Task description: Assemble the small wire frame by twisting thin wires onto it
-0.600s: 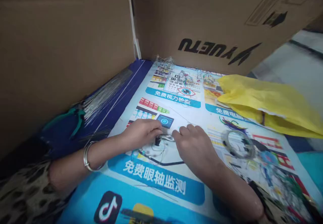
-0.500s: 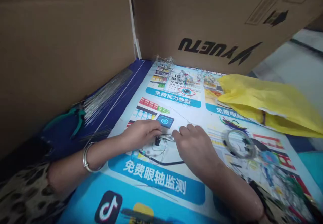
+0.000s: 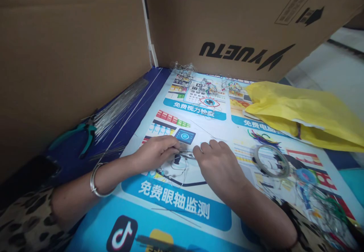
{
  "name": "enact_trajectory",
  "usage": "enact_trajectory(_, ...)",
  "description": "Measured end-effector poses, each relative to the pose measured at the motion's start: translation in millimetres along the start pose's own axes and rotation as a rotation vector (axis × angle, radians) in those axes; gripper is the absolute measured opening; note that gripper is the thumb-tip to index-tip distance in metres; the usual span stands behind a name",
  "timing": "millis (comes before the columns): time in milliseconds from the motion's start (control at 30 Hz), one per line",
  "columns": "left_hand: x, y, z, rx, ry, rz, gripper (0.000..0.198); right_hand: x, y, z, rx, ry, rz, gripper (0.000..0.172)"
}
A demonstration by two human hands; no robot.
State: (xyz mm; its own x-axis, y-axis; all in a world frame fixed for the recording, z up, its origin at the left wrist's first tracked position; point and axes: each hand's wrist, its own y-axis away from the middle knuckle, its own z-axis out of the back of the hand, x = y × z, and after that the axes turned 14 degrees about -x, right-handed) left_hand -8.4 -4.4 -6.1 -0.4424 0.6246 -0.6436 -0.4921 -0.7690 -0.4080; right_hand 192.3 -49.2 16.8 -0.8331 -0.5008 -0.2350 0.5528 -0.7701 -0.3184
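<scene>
Your left fingers (image 3: 172, 147) are pinched together, their hold too small to make out; your right fingers (image 3: 197, 153) close around one end of a silvery metal piece (image 3: 187, 154) bridging the gap. Little has changed from a moment ago, suggesting steady, fine work. Just nearer you is a beaded strand (image 3: 170, 177); farther left, teal-handled pliers (image 3: 91, 134); right, a ring-shaped roll (image 3: 256, 160).

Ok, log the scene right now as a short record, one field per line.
Left hand: pinched at one end of the metal tool
Right hand: closed on the tool's other end
Nearer the person: beaded wire over the printed sheet
Left side: teal-handled pliers, wire bundle
Right side: ring-shaped roll, yellow bag
Unclear: what the left pinch holds
</scene>
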Motion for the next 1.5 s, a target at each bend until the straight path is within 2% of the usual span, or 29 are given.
enact_trajectory(900, -1.8, 1.0, -2.2, 0.035, -0.052, -0.014, 0.017, 2.1, -1.0, 4.3, 0.012, 0.017, 0.007, 0.010)
enact_trajectory(1100, -1.1, 0.6, -2.4, 0.052, -0.044, -0.067, 0.017, 3.5, 0.8, 4.9, -0.014, 0.012, -0.005, 0.010)
enact_trajectory(1333, 2.3, 1.7, -1.2, 0.051, -0.073, -0.091, 0.016, -17.9, 5.3, 15.8, 0.024, -0.190, -0.007, 0.012)
enact_trajectory(1500, 3.0, 2.6, -1.6, 0.045, -0.066, -0.103, 0.013, -23.0, 2.3, 8.9, -0.042, -0.106, -0.055, 0.015)
